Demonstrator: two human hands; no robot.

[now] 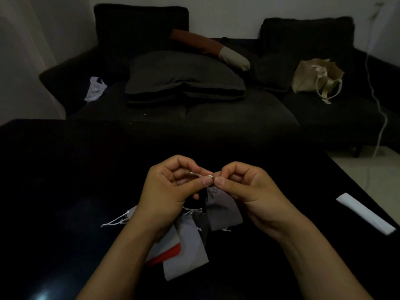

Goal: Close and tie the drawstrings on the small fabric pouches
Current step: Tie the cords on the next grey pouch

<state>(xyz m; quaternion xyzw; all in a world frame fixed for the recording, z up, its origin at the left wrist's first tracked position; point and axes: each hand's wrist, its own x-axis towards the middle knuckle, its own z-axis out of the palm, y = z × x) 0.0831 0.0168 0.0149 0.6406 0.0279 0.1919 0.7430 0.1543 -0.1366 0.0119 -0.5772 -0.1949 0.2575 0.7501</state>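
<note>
The tabletop [65, 180] is seen to be black and glossy, with a light glare near its front edge. The grey pouch [223, 210] is of matt woven cloth, as are the pale grey pouches [188, 252] below it, with white cord drawstrings [114, 220]. The sofa [216, 118] is upholstered in dark, matt fabric. The tote bag [311, 76] appears as beige canvas.

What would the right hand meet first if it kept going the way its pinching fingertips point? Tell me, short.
The left hand. The right hand points its pinching fingertips leftward at the neck of the grey pouch, and the left thumb sits right beside them, apparently almost touching; depth is hard to judge.
</note>
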